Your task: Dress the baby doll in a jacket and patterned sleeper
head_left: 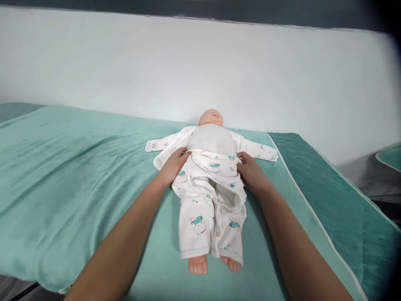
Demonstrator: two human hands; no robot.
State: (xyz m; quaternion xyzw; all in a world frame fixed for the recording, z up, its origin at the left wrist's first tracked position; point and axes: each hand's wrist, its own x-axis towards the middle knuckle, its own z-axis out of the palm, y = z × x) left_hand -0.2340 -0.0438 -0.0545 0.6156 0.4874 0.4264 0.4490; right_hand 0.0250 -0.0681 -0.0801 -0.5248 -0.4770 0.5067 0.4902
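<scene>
A baby doll lies on its back on a teal blanket, head away from me, bare feet toward me. It wears white printed trousers, and a matching open jacket is spread under it with its grey torso showing. My left hand grips the trousers' waistband at the doll's left-hand side. My right hand grips the waistband on the other side. Both hands have their fingers curled on the cloth.
The blanket covers a bed or table that ends at a white wall. A darker teal quilted pad lies to the right, its white-trimmed edge running diagonally. Another teal pad's corner shows at far right.
</scene>
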